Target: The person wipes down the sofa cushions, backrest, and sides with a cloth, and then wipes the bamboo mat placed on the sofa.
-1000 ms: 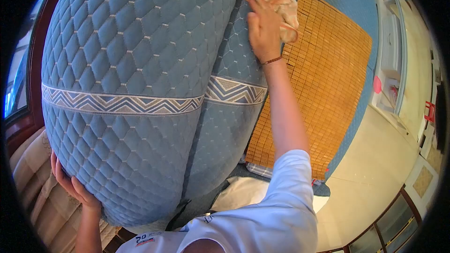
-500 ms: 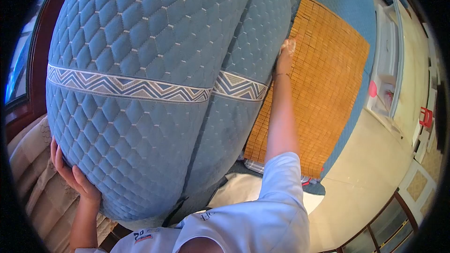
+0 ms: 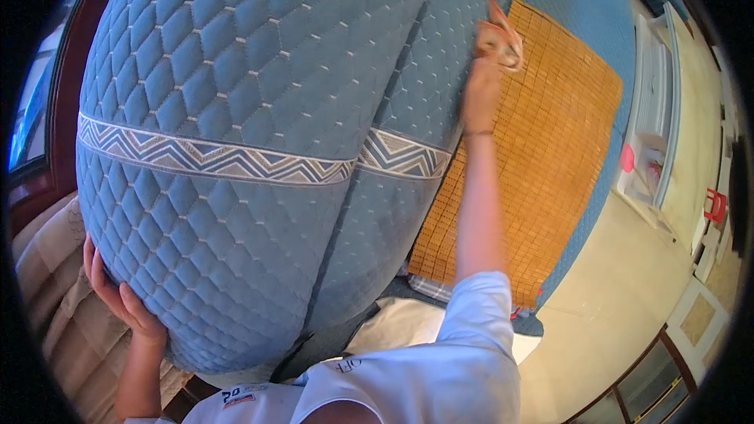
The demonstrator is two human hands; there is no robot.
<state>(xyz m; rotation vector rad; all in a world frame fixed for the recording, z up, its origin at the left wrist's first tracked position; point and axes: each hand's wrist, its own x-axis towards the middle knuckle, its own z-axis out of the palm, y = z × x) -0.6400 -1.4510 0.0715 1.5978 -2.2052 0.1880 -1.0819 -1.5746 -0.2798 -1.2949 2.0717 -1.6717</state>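
A large blue quilted sofa back (image 3: 236, 220) with a zigzag band fills the left and middle of the head view. My left hand (image 3: 122, 298) rests against its lower left edge, fingers stretched and thumb apart, partly tucked behind the rim. In my right hand (image 3: 483, 94) is a crumpled pink and white cloth (image 3: 500, 45), its corner sticking up and blurred by motion. That hand is over the gap between the sofa back and a brown bamboo seat mat (image 3: 542, 165), at the mat's upper left edge.
Beige padded fabric (image 3: 63, 290) lies left of the sofa back, beside a dark window frame (image 3: 67, 86). Pale floor (image 3: 597, 283) runs along the right, with a white open-fronted unit (image 3: 652, 110) beyond. Glass-paned doors (image 3: 644, 385) show at the lower right.
The right hand has lifted slightly, and the cloth in it now shows far more, flared upward. My left hand keeps its place. The whole view has shifted slightly.
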